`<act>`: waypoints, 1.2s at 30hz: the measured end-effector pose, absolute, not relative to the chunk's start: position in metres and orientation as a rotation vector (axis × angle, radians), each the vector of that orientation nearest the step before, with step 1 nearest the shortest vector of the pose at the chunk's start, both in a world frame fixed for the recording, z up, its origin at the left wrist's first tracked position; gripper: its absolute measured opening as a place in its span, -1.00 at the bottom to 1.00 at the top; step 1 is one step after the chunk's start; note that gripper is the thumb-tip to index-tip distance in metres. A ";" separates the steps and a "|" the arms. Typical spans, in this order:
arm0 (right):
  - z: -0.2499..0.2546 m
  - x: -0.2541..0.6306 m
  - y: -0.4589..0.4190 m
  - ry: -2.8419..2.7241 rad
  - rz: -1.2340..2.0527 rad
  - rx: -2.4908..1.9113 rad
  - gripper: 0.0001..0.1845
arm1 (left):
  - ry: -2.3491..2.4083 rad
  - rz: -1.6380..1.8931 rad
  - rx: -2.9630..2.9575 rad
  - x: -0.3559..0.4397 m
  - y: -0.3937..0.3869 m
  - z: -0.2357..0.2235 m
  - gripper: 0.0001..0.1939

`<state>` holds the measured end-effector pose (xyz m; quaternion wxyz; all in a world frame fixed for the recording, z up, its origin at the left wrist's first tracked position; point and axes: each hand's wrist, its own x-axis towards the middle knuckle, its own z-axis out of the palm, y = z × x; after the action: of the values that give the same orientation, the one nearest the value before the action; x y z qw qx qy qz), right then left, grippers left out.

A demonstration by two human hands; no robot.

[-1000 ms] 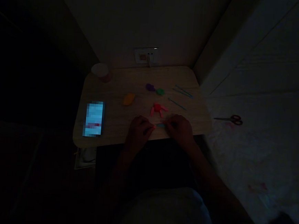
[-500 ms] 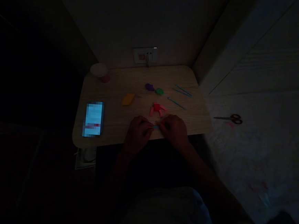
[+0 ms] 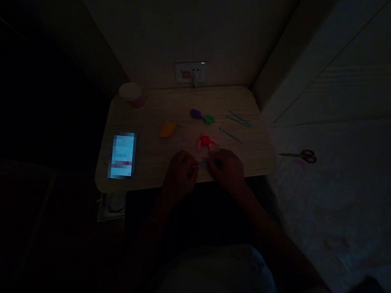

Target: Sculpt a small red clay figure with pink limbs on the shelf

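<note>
At the table's front edge my left hand [image 3: 180, 174] is closed, fingertips pinching a small pink piece [image 3: 195, 166]. Between the two hands shows a short blue-green stick [image 3: 202, 164]; its ends are hard to make out in the dark. My right hand [image 3: 228, 168] is closed too, pinching the right side of that stick. Just beyond the fingers lies a red lump with pink strips around it [image 3: 205, 141], like modelling clay. Farther back are a purple lump [image 3: 196, 114] and a green lump [image 3: 209, 119], nearly touching. A yellow-orange piece [image 3: 168, 130] lies to the left.
Several thin blue-green sticks [image 3: 230, 135] lie on the right of the wooden table [image 3: 147, 156]. A lit phone [image 3: 122, 155] is at the left, a white tub [image 3: 130, 91] at the back left. Scissors [image 3: 298, 155] lie off the table's right side. A wall socket [image 3: 190, 72] holds a plug.
Both hands stay nearly in place, with small finger movements. More pink shows at the left fingertips now. The things on the table have not moved.
</note>
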<state>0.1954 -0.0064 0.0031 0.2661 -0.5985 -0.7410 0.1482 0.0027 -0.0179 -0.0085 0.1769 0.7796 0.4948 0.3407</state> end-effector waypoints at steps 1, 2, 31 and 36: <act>0.003 0.195 -0.006 -2.010 0.395 -1.610 -0.74 | 1.401 0.965 2.207 0.003 -0.018 -0.008 -0.93; 0.002 0.194 -0.006 -2.015 0.388 -1.605 -0.75 | 1.405 0.967 2.206 0.003 -0.018 -0.008 -0.92; -0.002 0.196 -0.003 -2.042 0.353 -1.505 -0.72 | 1.420 0.973 2.241 0.004 -0.019 -0.007 -0.82; -0.005 0.198 -0.003 -1.981 0.373 -1.494 -0.72 | 1.423 1.001 2.256 0.005 -0.020 -0.007 -0.81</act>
<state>0.1979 -0.0029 -0.0048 0.3110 -0.5659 -0.7503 0.1414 0.0045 -0.0196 -0.0074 0.1459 0.7833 0.4943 0.3475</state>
